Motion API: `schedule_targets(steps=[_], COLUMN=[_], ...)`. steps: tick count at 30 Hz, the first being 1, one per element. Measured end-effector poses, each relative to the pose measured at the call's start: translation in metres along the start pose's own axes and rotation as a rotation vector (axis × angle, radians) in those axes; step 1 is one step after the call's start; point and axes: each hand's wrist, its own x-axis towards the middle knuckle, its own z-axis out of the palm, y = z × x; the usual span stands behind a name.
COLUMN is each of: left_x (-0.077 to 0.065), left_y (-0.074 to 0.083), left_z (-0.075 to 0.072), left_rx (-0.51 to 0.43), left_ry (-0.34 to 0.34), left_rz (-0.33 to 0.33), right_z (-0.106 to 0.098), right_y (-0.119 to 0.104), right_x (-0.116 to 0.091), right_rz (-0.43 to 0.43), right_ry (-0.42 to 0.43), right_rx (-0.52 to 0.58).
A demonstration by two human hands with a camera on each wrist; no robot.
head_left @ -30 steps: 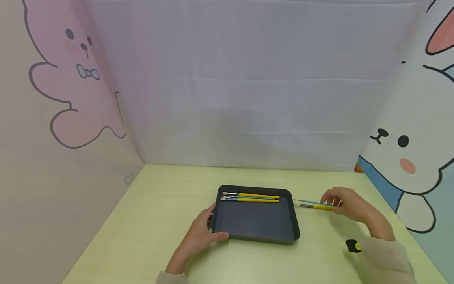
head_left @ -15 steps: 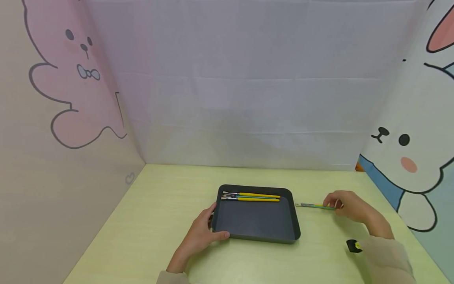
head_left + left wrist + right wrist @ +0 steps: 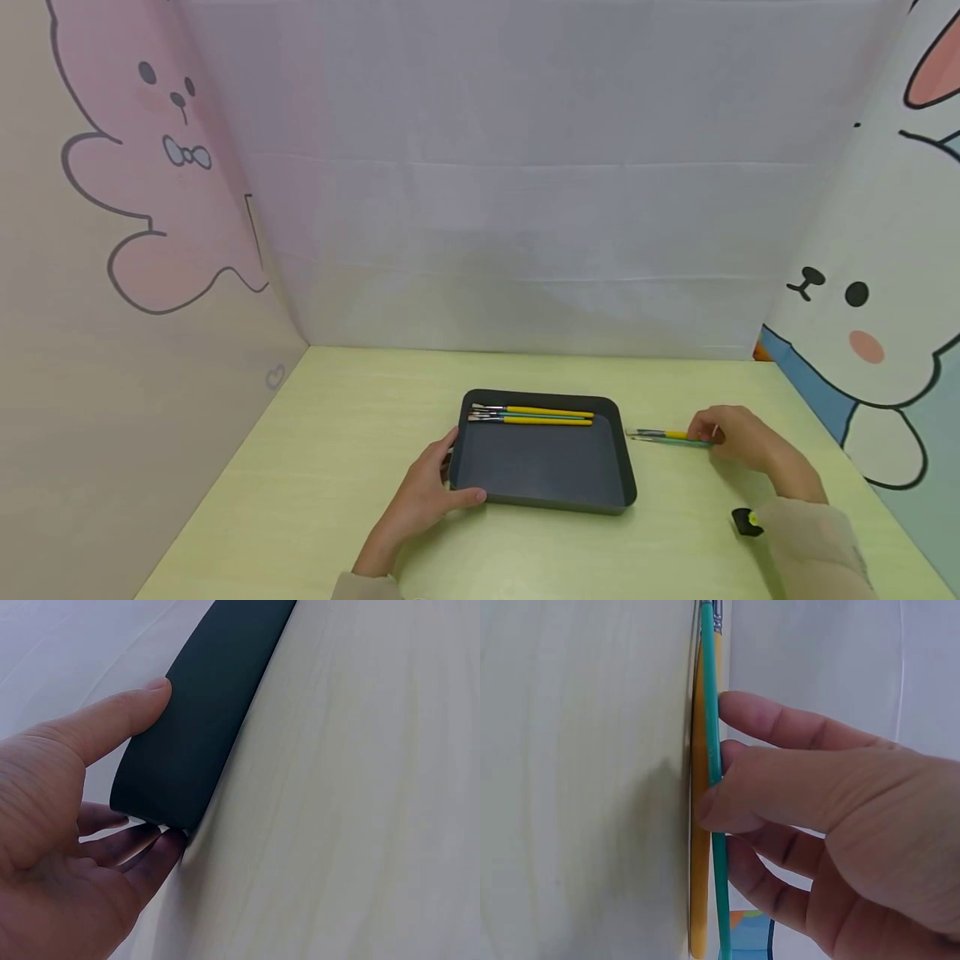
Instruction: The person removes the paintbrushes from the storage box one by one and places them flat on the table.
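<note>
A dark grey rectangular tray (image 3: 536, 467) stands on the table, several paintbrushes (image 3: 546, 422) with yellow and teal handles lying along its far side. My left hand (image 3: 429, 493) grips the tray's near left corner; the left wrist view has the thumb on the outer wall and the fingers curled at the corner. Right of the tray, my right hand (image 3: 742, 435) pinches a green paintbrush (image 3: 712, 697) and a yellow paintbrush (image 3: 698, 900) side by side, low over the table. Their bristle ends point left toward the tray; the fingers hide part of the handles.
The pale wood-patterned table (image 3: 360, 400) extends on both sides of the tray. A small black object (image 3: 746, 522) shows beside the right sleeve. White cloth (image 3: 480, 250) closes off the back, with cartoon-printed panels at the left and right.
The two brushes have turned in my right fingers: green was behind yellow, now it is in front. The right hand has shifted slightly nearer and right. The left hand and tray stay put.
</note>
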Motion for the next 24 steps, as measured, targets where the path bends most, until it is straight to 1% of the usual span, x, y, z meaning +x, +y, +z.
schedule_targets(steps=[18, 24], left_x=[-0.0004, -0.0006], left_y=[0.0016, 0.0021], left_z=[-0.0004, -0.0008], left_rx=[0.007, 0.007], left_ry=[-0.002, -0.007], left_rz=[-0.009, -0.017], right_z=[0.0006, -0.0006], right_y=[0.0011, -0.0007], right_x=[0.0016, 0.0018], right_rz=[0.037, 0.048], right_ry=[0.008, 0.005], right_rx=[-0.023, 0.002])
